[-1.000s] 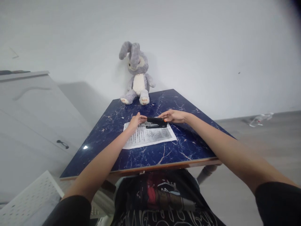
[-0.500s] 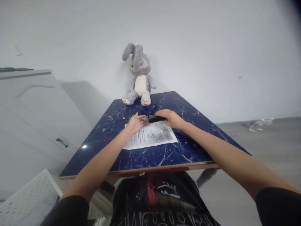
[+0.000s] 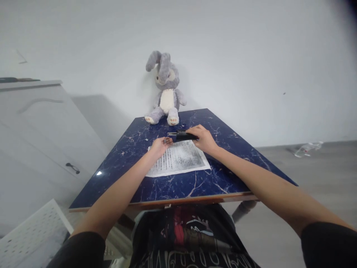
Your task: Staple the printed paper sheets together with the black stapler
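A black stapler (image 3: 182, 137) with a metal front part is gripped in my right hand (image 3: 205, 139), fingers over its rear end. It is held above the far edge of a printed sheet of paper (image 3: 181, 160), its metal end pointing left. My left hand (image 3: 161, 146) is just below and left of that end, palm turned up and fingers curled in. A tiny greyish thing shows at these fingertips, too small to name. Below the hands, the paper lies flat on the table, its left edge partly behind my left hand and forearm.
A grey plush rabbit (image 3: 167, 89) sits at the back of the blue marble-patterned table (image 3: 178, 190), against the wall. To the left stand a white cabinet (image 3: 36, 141) and a white perforated basket (image 3: 33, 230). A clear plastic item (image 3: 308, 149) lies on the floor at right.
The stapler has lifted slightly and come away from my left fingers, which were at its metal end. My left fingers have curled in from a more outstretched pose.
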{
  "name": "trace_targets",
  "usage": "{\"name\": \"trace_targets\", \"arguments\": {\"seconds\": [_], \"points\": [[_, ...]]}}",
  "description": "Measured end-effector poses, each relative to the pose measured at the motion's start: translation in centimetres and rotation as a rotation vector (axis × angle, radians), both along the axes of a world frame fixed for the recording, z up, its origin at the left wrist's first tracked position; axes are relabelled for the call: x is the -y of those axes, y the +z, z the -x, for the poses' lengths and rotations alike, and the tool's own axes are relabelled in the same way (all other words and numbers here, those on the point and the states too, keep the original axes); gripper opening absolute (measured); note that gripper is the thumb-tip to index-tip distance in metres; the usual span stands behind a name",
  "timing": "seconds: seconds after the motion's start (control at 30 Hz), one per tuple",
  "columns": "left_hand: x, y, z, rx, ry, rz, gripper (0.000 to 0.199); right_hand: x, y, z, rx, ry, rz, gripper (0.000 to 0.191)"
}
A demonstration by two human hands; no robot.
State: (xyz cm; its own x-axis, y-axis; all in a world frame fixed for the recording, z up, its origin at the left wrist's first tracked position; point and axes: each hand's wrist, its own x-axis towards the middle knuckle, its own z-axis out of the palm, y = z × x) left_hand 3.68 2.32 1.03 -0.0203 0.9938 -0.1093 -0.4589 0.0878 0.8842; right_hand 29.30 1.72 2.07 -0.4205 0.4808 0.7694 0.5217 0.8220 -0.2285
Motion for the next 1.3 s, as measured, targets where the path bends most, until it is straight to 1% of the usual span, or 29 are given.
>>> {"name": "trace_targets", "arguments": {"seconds": [0.07, 0.13, 0.17, 0.23, 0.3, 0.4, 0.5, 0.57, 0.63, 0.73, 0.9, 1.03, 1.13, 1.23, 1.3], "points": [[-0.3, 0.0, 0.3, -0.064, 0.158, -0.090, 0.017, -0.2, 0.1, -0.2, -0.091, -0.072, 0.232, 0.028], [-0.3, 0.1, 0.6, -0.162, 0.270, -0.234, 0.011, -0.4, 0.0, -0.5, -0.067, -0.095, 0.419, 0.026], [-0.1, 0.3, 0.6, -0.222, 0.293, -0.313, 0.008, -0.5, 0.0, -0.6, -0.026, -0.076, 0.486, 0.027], [0.5, 0.7, 0.5, -0.349, 0.270, -0.447, 0.008, -0.6, -0.2, -0.6, 0.047, -0.003, 0.573, 0.029], [1.4, 1.1, 0.0, -0.480, 0.184, -0.541, 0.016, -0.6, -0.5, -0.3, 0.082, 0.056, 0.621, 0.029], [3.1, 1.7, -0.9, -0.669, 0.080, -0.647, 0.028, -0.5, -0.6, 0.1, 0.092, 0.125, 0.629, 0.034], [4.3, 2.0, -1.5, -0.854, 0.013, -0.776, 0.034, 0.1, -0.1, 0.4, 0.003, 0.241, 0.544, 0.041], [4.7, 2.0, -1.7, -0.951, -0.023, -0.873, 0.035, 0.6, 0.6, 0.4, -0.109, 0.240, 0.440, 0.039], [4.7, 1.8, -1.7, -1.016, -0.032, -0.959, 0.037, 1.1, 1.3, 0.5, -0.194, 0.220, 0.386, 0.036], [4.3, 1.5, -1.7, -1.098, -0.007, -1.044, 0.037, 1.6, 1.7, 0.8, -0.277, 0.238, 0.417, 0.037], [3.8, 0.8, -1.8, -1.189, 0.016, -1.152, 0.033, 1.5, 1.1, 1.5, -0.359, 0.272, 0.504, 0.044], [3.9, 0.6, -2.1, -1.233, 0.033, -1.188, 0.034, 1.4, 0.8, 1.7, -0.397, 0.295, 0.540, 0.047], [4.1, 0.6, -2.3, -1.256, 0.055, -1.233, 0.034, 1.7, 0.9, 2.0, -0.382, 0.333, 0.571, 0.049], [4.3, 0.8, -2.3, -1.274, 0.099, -1.250, 0.033, 2.0, 1.0, 2.3, -0.394, 0.369, 0.639, 0.053], [4.3, 0.8, -2.3, -1.280, 0.102, -1.241, 0.034, 2.2, 1.0, 2.5, -0.441, 0.395, 0.690, 0.056]]}}
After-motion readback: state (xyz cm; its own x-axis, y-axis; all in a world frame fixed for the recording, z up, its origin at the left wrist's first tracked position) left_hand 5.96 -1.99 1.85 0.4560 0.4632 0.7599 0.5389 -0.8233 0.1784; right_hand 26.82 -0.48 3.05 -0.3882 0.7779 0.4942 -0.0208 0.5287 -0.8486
